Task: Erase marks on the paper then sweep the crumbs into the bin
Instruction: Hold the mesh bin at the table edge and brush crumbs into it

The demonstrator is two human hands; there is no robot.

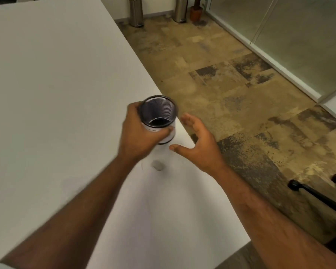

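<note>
Dim warm indoor light; motion blur throughout; wide-angle bending at edges.

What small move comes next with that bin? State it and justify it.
Probably lower the small black mesh bin, gripped by the left hand, so its rim sits just below the white table's edge. The open right hand is poised beside it, and a few dark crumbs lie near that edge, ready to be swept in.

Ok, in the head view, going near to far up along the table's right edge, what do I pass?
Paper → eraser → right hand, open → small bin held in the left hand → bare table → two steel floor bins by the far wall.
</note>
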